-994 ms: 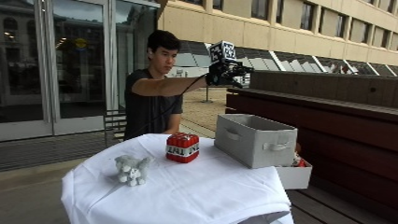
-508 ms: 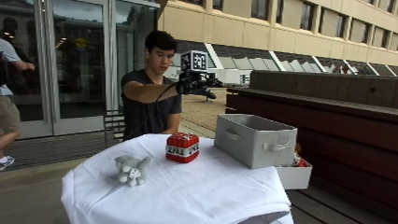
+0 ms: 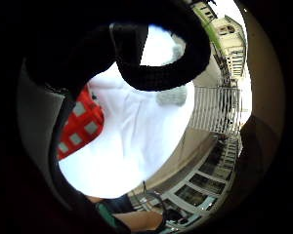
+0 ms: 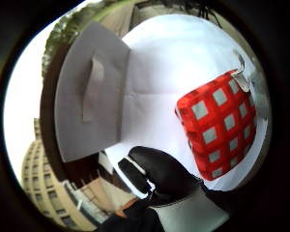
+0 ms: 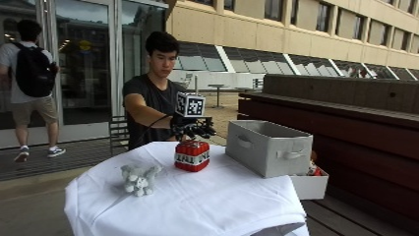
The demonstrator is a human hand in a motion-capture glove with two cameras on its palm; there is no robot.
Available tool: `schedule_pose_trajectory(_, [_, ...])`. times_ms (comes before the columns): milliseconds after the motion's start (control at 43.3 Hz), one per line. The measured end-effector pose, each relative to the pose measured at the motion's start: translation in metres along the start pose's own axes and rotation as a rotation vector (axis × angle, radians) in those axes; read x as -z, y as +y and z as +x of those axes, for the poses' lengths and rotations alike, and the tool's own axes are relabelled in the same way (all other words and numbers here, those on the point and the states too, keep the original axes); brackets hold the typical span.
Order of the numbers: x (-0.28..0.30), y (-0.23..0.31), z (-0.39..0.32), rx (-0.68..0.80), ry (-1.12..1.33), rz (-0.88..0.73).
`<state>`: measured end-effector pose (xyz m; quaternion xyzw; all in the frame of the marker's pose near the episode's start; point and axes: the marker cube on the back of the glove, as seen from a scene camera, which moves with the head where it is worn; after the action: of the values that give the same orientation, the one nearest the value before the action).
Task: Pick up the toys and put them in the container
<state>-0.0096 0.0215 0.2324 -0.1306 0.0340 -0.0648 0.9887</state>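
Note:
A red checked toy block [image 5: 192, 156] stands on the white-clothed table [image 5: 216, 201], near its middle. My gloved right hand [image 5: 194, 129] hovers just above the block, fingers pointing down and spread, holding nothing. The thumb side palm view shows the block [image 4: 217, 130] close below a gloved finger [image 4: 159, 176], with the grey fabric container [image 4: 94, 92] beside it. A grey plush animal [image 5: 138, 178] lies at the table's left front, partly hidden by a strap in the little finger side view [image 3: 173, 95]. The container [image 5: 272, 147] sits open at the right.
A white box [image 5: 308, 184] with small items sits low behind the container at the table's right edge. A dark wooden bench wall [image 5: 340, 113] runs along the right. The tablecloth drapes over the front edge.
My hand has come down from head height and moved left, from near the container's side to just above the red block. The toys and container have not moved.

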Motion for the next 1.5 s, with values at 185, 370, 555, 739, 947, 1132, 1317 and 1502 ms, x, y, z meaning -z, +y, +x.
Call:
schedule_pose_trajectory(185, [-0.039, 0.001, 0.002, -0.019, -0.05, -0.057])
schedule_pose_trajectory(370, [-0.06, 0.006, 0.001, -0.03, -0.086, -0.072])
schedule_pose_trajectory(555, [-0.079, 0.012, 0.0, -0.026, -0.076, -0.043])
schedule_pose_trajectory(739, [-0.1, 0.01, 0.006, -0.078, -0.159, -0.06])
schedule_pose_trajectory(947, [-0.09, 0.011, -0.001, -0.09, -0.072, -0.019])
schedule_pose_trajectory(1132, [-0.067, 0.018, -0.009, -0.083, 0.05, 0.016])
schedule_pose_trajectory(1317, [0.057, 0.016, -0.012, -0.122, -0.08, 0.16])
schedule_pose_trajectory(1502, [0.171, 0.006, -0.038, -0.086, -0.129, 0.327])
